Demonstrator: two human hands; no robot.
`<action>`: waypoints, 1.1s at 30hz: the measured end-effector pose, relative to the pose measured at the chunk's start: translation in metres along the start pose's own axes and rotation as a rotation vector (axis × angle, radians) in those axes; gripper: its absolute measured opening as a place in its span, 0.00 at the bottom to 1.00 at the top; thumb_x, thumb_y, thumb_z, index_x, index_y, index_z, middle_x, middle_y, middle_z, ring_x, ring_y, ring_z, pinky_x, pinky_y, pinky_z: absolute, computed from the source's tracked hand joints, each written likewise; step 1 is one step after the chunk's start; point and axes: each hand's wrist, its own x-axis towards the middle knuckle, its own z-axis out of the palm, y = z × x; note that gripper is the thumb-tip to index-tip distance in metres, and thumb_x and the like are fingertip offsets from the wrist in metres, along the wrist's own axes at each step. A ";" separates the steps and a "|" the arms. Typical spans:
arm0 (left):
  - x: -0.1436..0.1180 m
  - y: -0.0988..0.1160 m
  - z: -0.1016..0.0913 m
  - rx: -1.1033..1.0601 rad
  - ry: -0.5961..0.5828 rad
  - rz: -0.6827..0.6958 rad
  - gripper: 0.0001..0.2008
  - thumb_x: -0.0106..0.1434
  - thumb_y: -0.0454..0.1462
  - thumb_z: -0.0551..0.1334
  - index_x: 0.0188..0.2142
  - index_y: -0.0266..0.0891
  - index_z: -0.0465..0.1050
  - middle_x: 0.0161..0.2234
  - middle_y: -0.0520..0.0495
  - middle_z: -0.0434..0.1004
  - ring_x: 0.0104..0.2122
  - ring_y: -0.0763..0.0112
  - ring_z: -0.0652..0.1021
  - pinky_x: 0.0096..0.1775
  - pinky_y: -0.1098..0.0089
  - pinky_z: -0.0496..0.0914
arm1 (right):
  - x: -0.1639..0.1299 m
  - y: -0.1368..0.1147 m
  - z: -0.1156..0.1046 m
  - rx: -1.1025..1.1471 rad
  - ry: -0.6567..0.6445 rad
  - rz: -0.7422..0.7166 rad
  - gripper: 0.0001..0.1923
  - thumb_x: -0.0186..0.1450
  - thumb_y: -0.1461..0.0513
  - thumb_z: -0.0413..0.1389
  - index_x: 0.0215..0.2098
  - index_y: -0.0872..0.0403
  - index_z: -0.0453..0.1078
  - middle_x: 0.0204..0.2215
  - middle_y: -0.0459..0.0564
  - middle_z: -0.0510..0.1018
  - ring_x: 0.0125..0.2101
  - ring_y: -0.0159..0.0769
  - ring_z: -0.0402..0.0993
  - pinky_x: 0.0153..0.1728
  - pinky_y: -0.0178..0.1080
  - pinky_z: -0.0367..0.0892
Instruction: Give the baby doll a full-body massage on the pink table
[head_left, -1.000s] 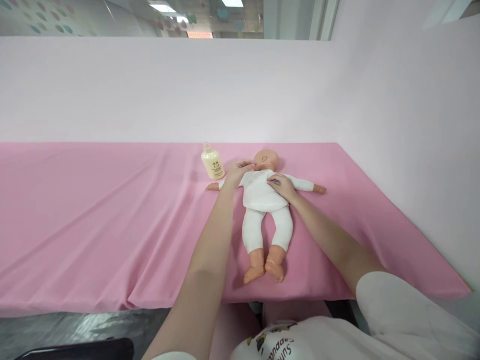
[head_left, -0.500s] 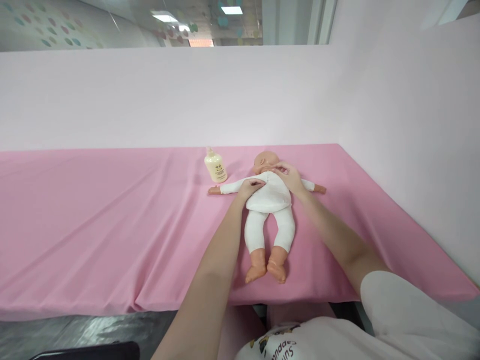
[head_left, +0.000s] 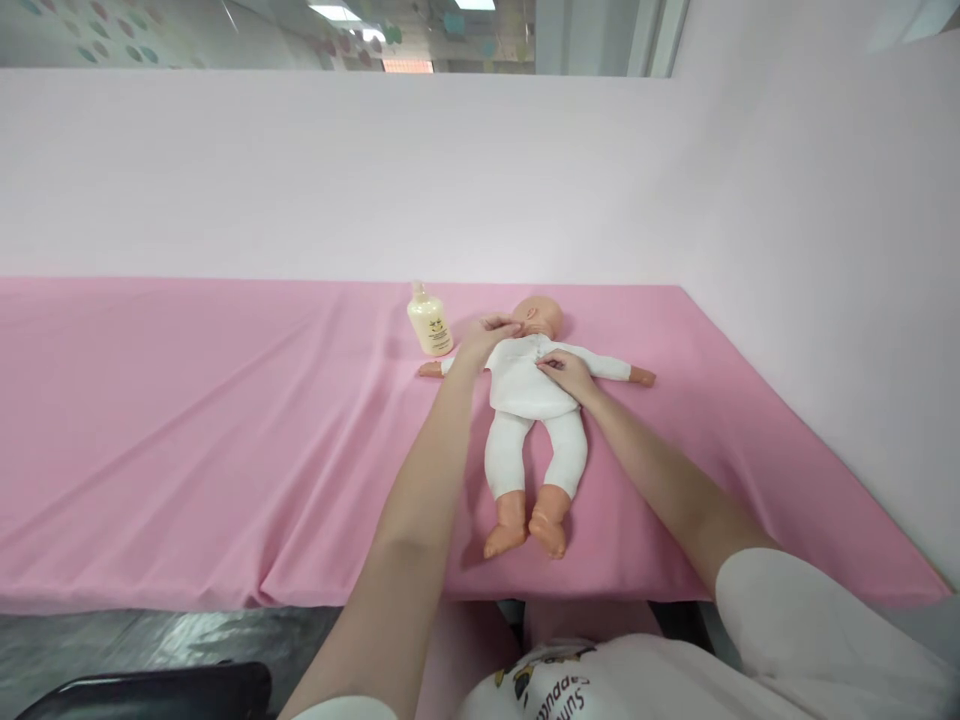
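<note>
Pink cloth [head_left: 187, 420], doll [head_left: 534, 400] under both hands, each grip apparently pinching its white top.

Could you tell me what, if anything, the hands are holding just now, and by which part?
The left hand pinches the doll's white top at the neck; the right hand rests on its chest front. Whether that hand grips the cloth cannot be told.

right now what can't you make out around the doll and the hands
Head view only:
- Label print on the bottle: too small to read.
- Doll collar and near shoulder: hidden under the left hand.
- Whether the right hand pinches the top or only rests on it: fingers too small.
- Shirt print at the bottom: cut off by the edge.
</note>
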 end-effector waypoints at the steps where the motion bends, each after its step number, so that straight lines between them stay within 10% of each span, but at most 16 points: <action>1: 0.000 0.006 0.000 0.016 -0.004 0.039 0.14 0.48 0.42 0.75 0.32 0.37 0.82 0.36 0.44 0.85 0.42 0.60 0.81 0.50 0.61 0.73 | 0.000 0.000 0.000 0.002 0.000 0.006 0.03 0.64 0.63 0.61 0.35 0.54 0.78 0.37 0.49 0.84 0.40 0.36 0.78 0.48 0.40 0.72; 9: -0.023 -0.041 0.012 0.165 -0.145 -0.217 0.10 0.46 0.39 0.74 0.27 0.36 0.81 0.32 0.45 0.84 0.39 0.62 0.81 0.52 0.60 0.71 | -0.003 -0.010 -0.002 0.023 0.028 -0.001 0.03 0.61 0.62 0.61 0.32 0.52 0.78 0.35 0.48 0.84 0.39 0.38 0.79 0.46 0.43 0.73; 20: -0.023 -0.058 0.007 0.140 -0.131 -0.206 0.11 0.48 0.41 0.74 0.29 0.38 0.81 0.36 0.44 0.85 0.42 0.61 0.81 0.53 0.60 0.71 | 0.009 -0.053 -0.021 0.158 0.097 -0.139 0.09 0.63 0.56 0.60 0.35 0.52 0.78 0.38 0.50 0.82 0.41 0.39 0.78 0.47 0.43 0.73; 27: -0.021 -0.044 0.011 0.177 -0.139 -0.170 0.08 0.47 0.37 0.73 0.27 0.37 0.81 0.32 0.46 0.85 0.40 0.62 0.81 0.54 0.59 0.71 | -0.006 -0.012 -0.006 -0.077 -0.038 -0.084 0.09 0.59 0.57 0.60 0.24 0.52 0.73 0.25 0.46 0.78 0.28 0.35 0.72 0.33 0.39 0.69; 33: -0.014 0.014 0.012 0.088 -0.093 -0.025 0.11 0.49 0.39 0.73 0.31 0.35 0.81 0.33 0.45 0.84 0.40 0.61 0.81 0.49 0.60 0.74 | -0.006 -0.006 -0.006 -0.034 -0.020 -0.060 0.09 0.60 0.56 0.60 0.28 0.53 0.76 0.28 0.46 0.81 0.30 0.36 0.74 0.35 0.39 0.69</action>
